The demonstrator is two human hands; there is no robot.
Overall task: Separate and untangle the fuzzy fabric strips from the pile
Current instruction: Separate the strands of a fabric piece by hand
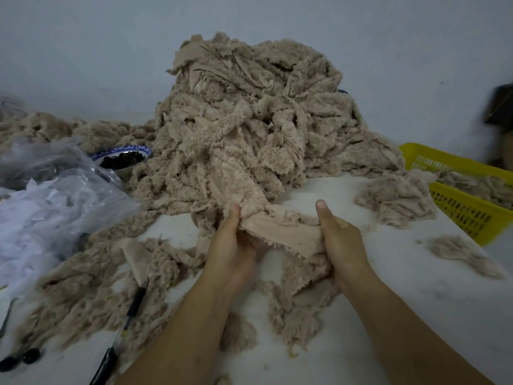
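Observation:
A tall pile of beige fuzzy fabric strips (249, 115) rises at the back centre of the white table (416, 287). One strip (280, 232) runs from the pile's foot toward me, its smooth backing turned up. My left hand (233, 245) grips that strip at its left end, thumb on top. My right hand (341, 240) grips the same strip at its right end, thumb raised. The stretch between the two hands is pulled fairly taut. Its loose end hangs down below my hands onto more fuzzy scraps.
A yellow plastic basket (455, 207) with strips in it stands at the right. Loose strips (83, 287) sprawl at the left front, with a pen (130, 315) on them. A clear plastic bag (55, 195) and a blue-rimmed bowl (125, 157) of dark pieces sit at the left.

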